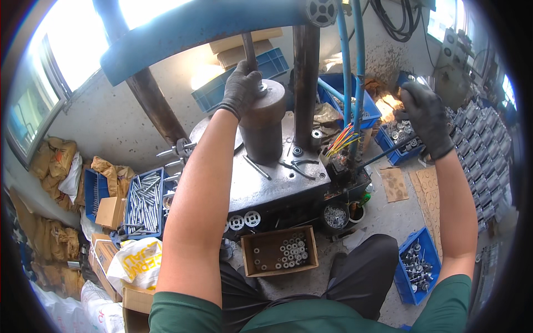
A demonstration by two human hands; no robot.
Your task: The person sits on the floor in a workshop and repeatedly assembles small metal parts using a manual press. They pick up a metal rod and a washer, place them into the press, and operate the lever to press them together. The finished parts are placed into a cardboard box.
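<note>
My left hand, in a dark glove, has its fingers closed round an upright metal rod under the press's blue beam. Beside its fingers, a small metal ring sits on top of a thick steel cylinder, which stands on the press's metal table. My right hand, also gloved, is raised at the right with its fingers curled. A dark lever reaches from the machine to beside its wrist; whether the fingers hold anything is hidden.
Pliers and a thin rod lie on the press table. Before it stands a cardboard box with small rings. Blue bins of shafts and parts flank me. Stacked metal cylinders stand right; coloured wires rise by the lever.
</note>
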